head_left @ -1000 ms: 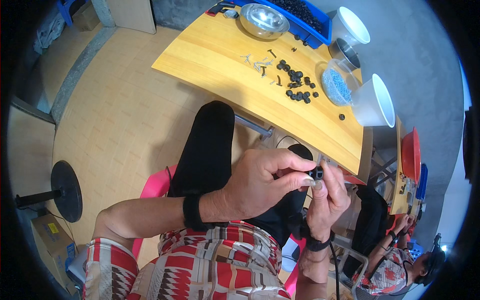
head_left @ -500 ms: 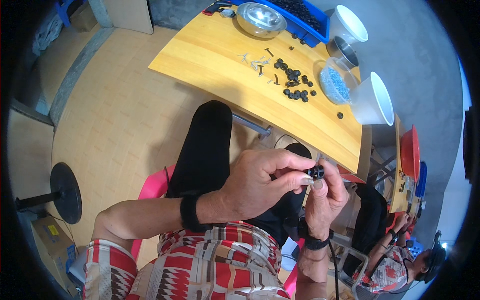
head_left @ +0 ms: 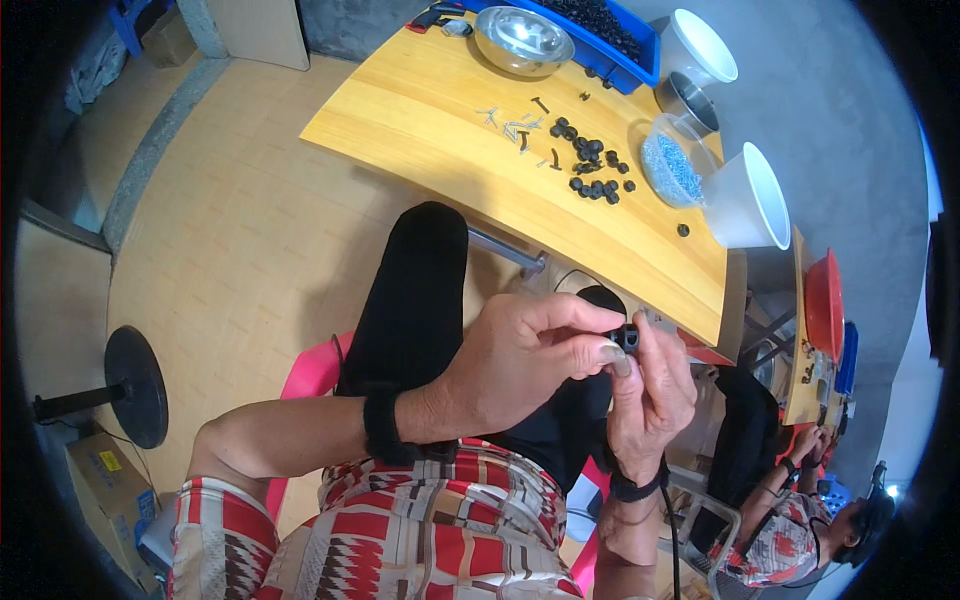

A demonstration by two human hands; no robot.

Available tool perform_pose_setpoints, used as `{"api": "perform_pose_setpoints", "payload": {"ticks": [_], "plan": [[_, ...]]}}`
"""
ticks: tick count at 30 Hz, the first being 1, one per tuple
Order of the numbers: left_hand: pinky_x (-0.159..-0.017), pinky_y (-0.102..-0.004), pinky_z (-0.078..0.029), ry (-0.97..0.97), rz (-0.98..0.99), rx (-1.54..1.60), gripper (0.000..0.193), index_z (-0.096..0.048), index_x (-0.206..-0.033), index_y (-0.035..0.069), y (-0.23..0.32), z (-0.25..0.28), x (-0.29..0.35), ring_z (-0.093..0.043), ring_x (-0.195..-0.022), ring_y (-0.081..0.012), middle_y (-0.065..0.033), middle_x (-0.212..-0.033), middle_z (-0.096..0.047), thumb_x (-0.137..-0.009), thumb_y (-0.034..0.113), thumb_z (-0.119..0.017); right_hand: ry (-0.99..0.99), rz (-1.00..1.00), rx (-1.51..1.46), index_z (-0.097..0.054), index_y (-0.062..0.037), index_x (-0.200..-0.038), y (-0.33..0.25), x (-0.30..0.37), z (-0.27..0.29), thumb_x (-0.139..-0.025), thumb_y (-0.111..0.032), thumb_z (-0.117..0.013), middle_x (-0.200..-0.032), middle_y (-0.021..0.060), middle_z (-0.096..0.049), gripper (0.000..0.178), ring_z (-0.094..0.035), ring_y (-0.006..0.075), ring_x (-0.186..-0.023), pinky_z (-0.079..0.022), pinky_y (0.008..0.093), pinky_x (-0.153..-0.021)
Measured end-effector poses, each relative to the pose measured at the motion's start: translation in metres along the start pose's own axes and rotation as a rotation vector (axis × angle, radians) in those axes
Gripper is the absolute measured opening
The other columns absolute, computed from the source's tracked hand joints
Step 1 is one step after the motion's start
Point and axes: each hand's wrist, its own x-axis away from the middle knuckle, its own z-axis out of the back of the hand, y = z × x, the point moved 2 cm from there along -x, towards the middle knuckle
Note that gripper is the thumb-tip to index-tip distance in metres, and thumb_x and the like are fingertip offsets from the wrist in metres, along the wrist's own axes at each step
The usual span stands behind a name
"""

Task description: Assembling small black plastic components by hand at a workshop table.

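In front of my lap, over the table's near edge, both hands meet at a small black plastic part [head_left: 629,338]. My left hand [head_left: 510,355] pinches it from the left between thumb and forefinger. From the other side, my right hand [head_left: 648,395] grips it with thumb and fingers. The part is mostly covered by fingertips, so its full shape is hidden. Beyond the hands, several black round knobs [head_left: 590,150] lie in a loose group on the wooden table [head_left: 420,110]. Thin silver pins [head_left: 515,128] and a few black stemmed pieces [head_left: 555,158] are scattered left of them.
A clear bowl of small blue pieces [head_left: 672,168], white buckets [head_left: 752,200] and a steel cup [head_left: 688,100] line the table's right side. At the back are a steel bowl [head_left: 522,42] and a blue tray [head_left: 640,78] of black parts. Another person [head_left: 780,530] works at right.
The black part has turned a little and more of it is covered by my fingers. Both hands stay nearly in place, with the left fingertips shifted slightly left.
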Motion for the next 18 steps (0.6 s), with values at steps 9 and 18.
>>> {"api": "perform_pose_setpoints", "payload": {"ticks": [9,18], "plan": [[-0.07,-0.0231,-0.049,-0.018,0.313,0.276,0.027,-0.055,-0.106,-0.004,-0.012,0.001,-0.002,-0.058,-0.077,-0.0116,-0.0099,-0.089,-0.061,-0.081,0.006,-0.058,-0.043,0.055,0.117,-0.058,0.0001,-0.106,-0.006,-0.005,-0.004,-0.059,0.008,-0.061,-0.081,0.0132,-0.057,0.048,-0.055,0.0253,-0.07,-0.046,0.031,-0.063],[-0.076,-0.0268,-0.049,0.044,0.463,0.607,0.026,-0.055,-0.105,-0.003,-0.027,-0.001,-0.002,-0.058,-0.086,-0.0154,-0.0108,-0.095,-0.059,-0.082,0.01,-0.058,-0.023,0.079,0.251,-0.059,0.0002,-0.103,-0.002,-0.005,-0.01,-0.061,0.003,-0.07,-0.079,0.0138,-0.057,0.044,-0.056,0.0263,-0.067,-0.046,0.032,-0.058]]}}
